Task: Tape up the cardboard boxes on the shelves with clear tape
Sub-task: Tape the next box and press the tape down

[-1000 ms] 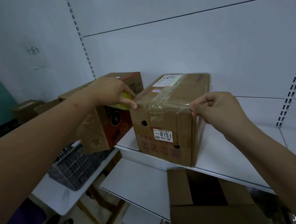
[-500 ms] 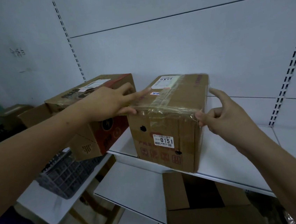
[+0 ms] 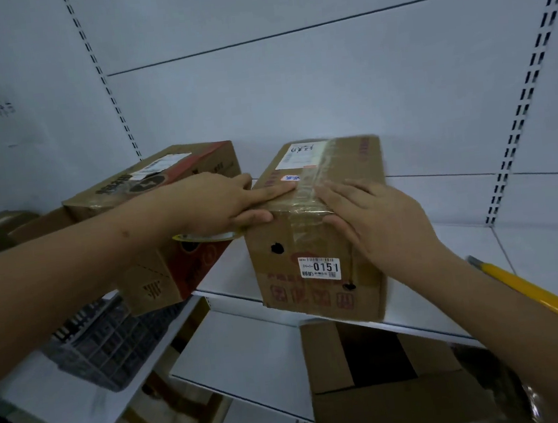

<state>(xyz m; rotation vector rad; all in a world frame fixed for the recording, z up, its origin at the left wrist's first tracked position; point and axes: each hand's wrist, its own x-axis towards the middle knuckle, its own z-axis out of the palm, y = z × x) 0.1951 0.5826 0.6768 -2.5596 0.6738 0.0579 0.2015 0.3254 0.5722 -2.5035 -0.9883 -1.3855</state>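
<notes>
A brown cardboard box (image 3: 309,253) with a "0151" label stands on the white shelf (image 3: 465,260). Clear tape (image 3: 315,173) runs across its top and down the front. My left hand (image 3: 214,201) lays its index and middle fingers straight along the box's top left edge, thumb at the front corner. A yellowish tape roll (image 3: 204,237) hangs under its palm; the fingers holding it are hidden. My right hand (image 3: 374,215) lies flat on the top right of the box, fingers spread over the tape and thumb on the front face.
A second taped box (image 3: 151,187) with red print sits just left, overhanging the shelf edge. Below are a lower shelf (image 3: 244,352), an open cardboard box (image 3: 376,401) and a dark plastic crate (image 3: 106,346). A yellow-handled tool (image 3: 534,291) lies on the shelf at right.
My right hand has moved from the box's right top corner onto its top and flattened over the tape. My left hand's fingers have slid further onto the top.
</notes>
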